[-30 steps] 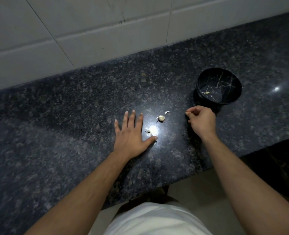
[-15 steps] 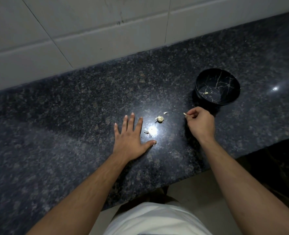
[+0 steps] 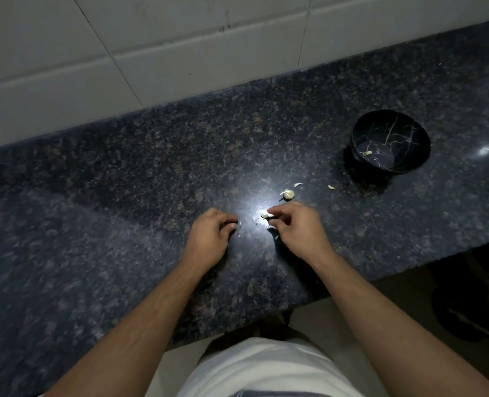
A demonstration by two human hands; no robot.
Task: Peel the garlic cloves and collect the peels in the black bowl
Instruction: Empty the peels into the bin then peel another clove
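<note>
A black bowl (image 3: 415, 140) with pale veins stands on the dark granite counter at the right, one small pale piece inside it. A garlic clove (image 3: 288, 194) lies on the counter in front of my hands, with a peel scrap (image 3: 297, 184) behind it and another small piece (image 3: 331, 187) nearer the bowl. My right hand (image 3: 297, 229) pinches a small pale garlic piece (image 3: 265, 215) at its fingertips. My left hand (image 3: 211, 237) is curled, its fingertips touching a tiny peel flake (image 3: 239, 224); whether it grips the flake is unclear.
The granite counter (image 3: 123, 196) runs from the white tiled wall (image 3: 180, 53) to its front edge near my body. A bright light reflection lies on the counter between my hands. A dark object (image 3: 472, 305) sits on the floor at lower right.
My left hand lifted from lying flat and curled its fingers. My right hand moved left from near the bowl to the pieces in the middle, leaving a small piece on the counter.
</note>
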